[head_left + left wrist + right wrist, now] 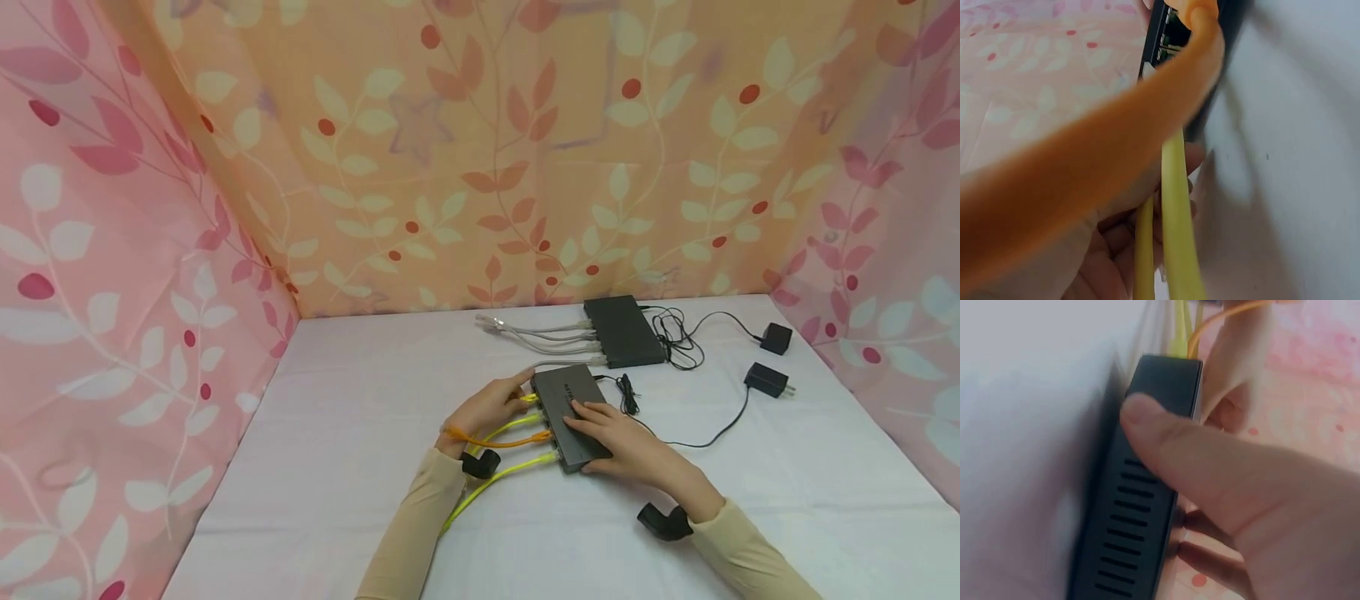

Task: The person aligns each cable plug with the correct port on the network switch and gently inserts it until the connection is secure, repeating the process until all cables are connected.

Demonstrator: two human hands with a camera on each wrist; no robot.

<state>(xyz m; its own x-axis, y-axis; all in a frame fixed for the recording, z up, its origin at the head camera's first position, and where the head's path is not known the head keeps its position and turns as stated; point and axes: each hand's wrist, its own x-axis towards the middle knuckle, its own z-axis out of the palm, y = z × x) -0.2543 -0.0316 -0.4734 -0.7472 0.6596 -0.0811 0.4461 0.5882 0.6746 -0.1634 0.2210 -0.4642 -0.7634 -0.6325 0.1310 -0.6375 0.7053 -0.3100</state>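
Note:
A grey network switch (572, 417) lies on the white table, with yellow cables and one orange cable (517, 442) plugged into its left side. My right hand (626, 440) grips the switch, fingers on its top and the thumb (1147, 419) against its slotted near end. At the switch's far left corner, my left hand (491, 408) pinches a yellow network cable (1145, 250) close to its plug. The orange cable crosses over the left wrist and hides part of that hand in the left wrist view. Another yellow cable (510, 472) runs from the nearest port toward the front.
Behind the switch lies a second black switch (624, 330) with grey cables (551, 333) on its left. Two black power adapters (776, 337) rest at the right, their cords loose on the table. Patterned curtains (480, 167) stand at the back and sides.

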